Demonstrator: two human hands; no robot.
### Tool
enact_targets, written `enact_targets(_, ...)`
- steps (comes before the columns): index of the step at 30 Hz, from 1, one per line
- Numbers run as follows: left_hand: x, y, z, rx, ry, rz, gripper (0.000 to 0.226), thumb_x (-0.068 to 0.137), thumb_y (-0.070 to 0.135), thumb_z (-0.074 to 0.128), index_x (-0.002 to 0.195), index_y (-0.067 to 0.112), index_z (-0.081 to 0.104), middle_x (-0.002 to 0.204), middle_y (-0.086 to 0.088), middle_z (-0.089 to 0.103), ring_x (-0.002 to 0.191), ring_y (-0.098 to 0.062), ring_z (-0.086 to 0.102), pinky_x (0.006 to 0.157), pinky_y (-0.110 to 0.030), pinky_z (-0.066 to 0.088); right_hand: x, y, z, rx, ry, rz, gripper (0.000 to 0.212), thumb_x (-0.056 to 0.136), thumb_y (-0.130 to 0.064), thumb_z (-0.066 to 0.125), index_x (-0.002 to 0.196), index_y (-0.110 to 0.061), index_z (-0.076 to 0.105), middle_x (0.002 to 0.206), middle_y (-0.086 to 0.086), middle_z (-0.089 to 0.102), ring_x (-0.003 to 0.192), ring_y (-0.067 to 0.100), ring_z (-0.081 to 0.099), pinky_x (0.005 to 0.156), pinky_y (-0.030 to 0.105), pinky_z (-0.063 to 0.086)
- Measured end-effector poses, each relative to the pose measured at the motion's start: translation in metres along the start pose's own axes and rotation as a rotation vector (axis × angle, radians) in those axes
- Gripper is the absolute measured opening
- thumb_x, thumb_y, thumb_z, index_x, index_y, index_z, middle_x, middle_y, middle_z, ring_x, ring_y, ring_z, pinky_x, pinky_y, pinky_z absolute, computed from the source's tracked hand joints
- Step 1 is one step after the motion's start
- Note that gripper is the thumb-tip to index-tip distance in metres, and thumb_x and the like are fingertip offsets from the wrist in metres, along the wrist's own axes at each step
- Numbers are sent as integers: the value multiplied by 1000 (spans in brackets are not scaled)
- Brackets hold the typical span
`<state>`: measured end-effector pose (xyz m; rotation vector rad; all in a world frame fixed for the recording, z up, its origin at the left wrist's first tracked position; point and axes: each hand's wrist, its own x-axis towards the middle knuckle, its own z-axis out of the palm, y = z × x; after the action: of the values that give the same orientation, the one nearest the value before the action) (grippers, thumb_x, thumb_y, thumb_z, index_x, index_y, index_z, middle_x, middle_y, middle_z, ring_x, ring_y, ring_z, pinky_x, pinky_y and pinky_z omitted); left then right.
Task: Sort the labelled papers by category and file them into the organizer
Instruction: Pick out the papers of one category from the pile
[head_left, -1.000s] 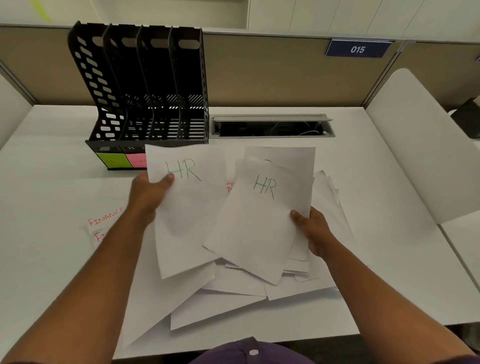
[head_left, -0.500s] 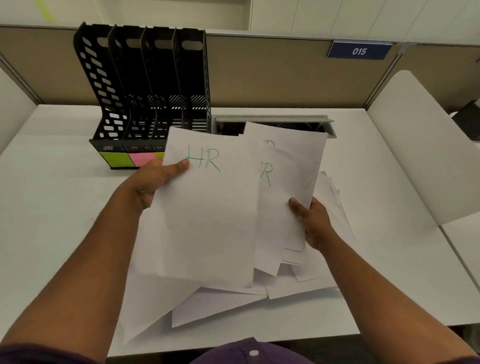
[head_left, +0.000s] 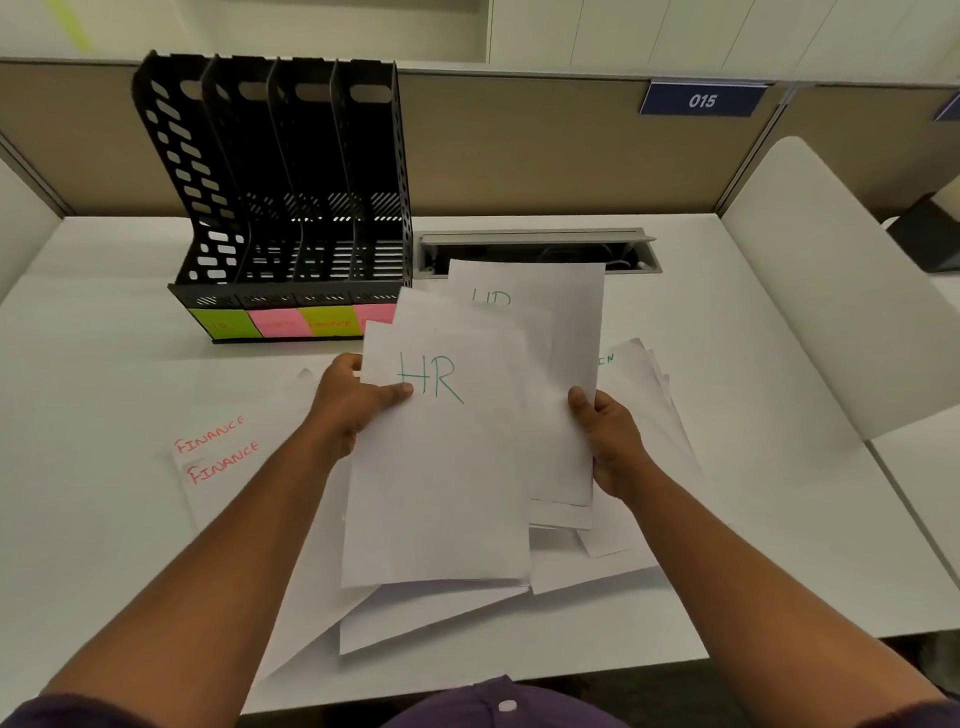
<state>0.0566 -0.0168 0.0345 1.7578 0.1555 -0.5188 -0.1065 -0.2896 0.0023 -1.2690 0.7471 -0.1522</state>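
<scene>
I hold a stack of white sheets marked HR (head_left: 441, 467) above the desk. My left hand (head_left: 353, 400) grips the stack's left edge, thumb on the top sheet beside the green lettering. My right hand (head_left: 608, 441) grips the right edge, where another HR sheet (head_left: 550, 312) sticks out behind. The black four-slot organizer (head_left: 291, 208) stands at the back left with green and pink labels along its base; its slots look empty. Two sheets marked FINANCE (head_left: 218, 457) lie flat on the left. A loose pile of papers (head_left: 467, 613) lies under my hands.
An open cable tray (head_left: 535, 249) is set into the white desk (head_left: 104, 364) behind the papers. A white divider panel (head_left: 841, 291) rises on the right. A beige partition wall runs along the back with a blue sign reading 015 (head_left: 701, 100).
The two HR sheets that my hands held apart have come together into one stack held by both hands. The FINANCE sheets on the left are uncovered again.
</scene>
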Motion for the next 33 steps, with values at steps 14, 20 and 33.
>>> enact_targets(14,0,-11,-18,-296,-282,-82,56,74,16,77,128,8,64,118,-12,73,109,-32,68,92,-45,54,-5,-2,-11,-79,-26,42,37,77,-25,85,107,-9,72,103,12,78,95,34,74,82,47,62)
enact_targets(20,5,-23,0,-270,-125,-57,46,80,3,78,124,6,66,107,-9,74,96,-30,70,76,-38,57,-1,-3,-6,-71,-46,30,70,67,-66,80,104,-7,73,105,13,77,96,30,74,86,48,61)
enact_targets(33,12,-48,-5,-273,-91,-142,44,86,10,74,127,1,62,121,-16,69,112,-36,65,99,-49,50,4,-3,-5,-11,-58,37,25,105,-14,52,126,-18,66,121,6,74,115,33,68,97,48,56)
